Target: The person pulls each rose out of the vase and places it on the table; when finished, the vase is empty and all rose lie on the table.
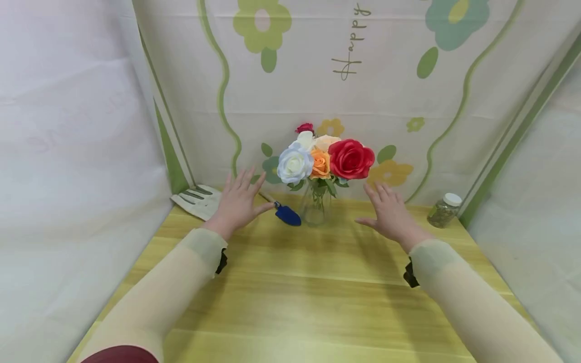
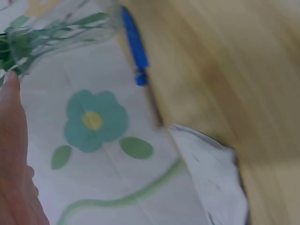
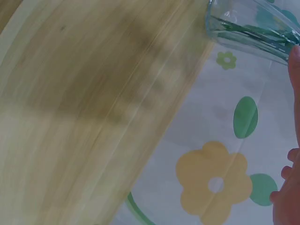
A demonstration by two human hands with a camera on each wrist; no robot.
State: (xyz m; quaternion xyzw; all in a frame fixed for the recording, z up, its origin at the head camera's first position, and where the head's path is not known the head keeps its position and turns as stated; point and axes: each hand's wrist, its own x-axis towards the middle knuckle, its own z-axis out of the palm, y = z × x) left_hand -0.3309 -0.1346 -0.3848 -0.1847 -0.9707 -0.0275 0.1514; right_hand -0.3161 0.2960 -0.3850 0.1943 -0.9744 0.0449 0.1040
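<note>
A clear glass vase (image 1: pixel 315 206) stands at the back of the table, full of roses: a big red rose (image 1: pixel 351 159), a pale blue-white rose (image 1: pixel 295 165), an orange rose (image 1: pixel 320 164) and others behind. My left hand (image 1: pixel 238 204), fingers spread, hovers to the vase's left, near a small trowel (image 1: pixel 288 215) with a blue blade. To the vase's right my right hand (image 1: pixel 389 214) is held with fingers spread, holding nothing. Green stems show through the vase (image 3: pixel 253 30) in the right wrist view.
Behind the left hand lies a whitish work glove (image 1: pixel 197 199), partly covered by that hand. A jar (image 1: pixel 444 210) with a white lid stands at the table's back right corner. Cloth printed with flowers (image 1: pixel 386 101) hangs directly behind the wooden table (image 1: pixel 308 292).
</note>
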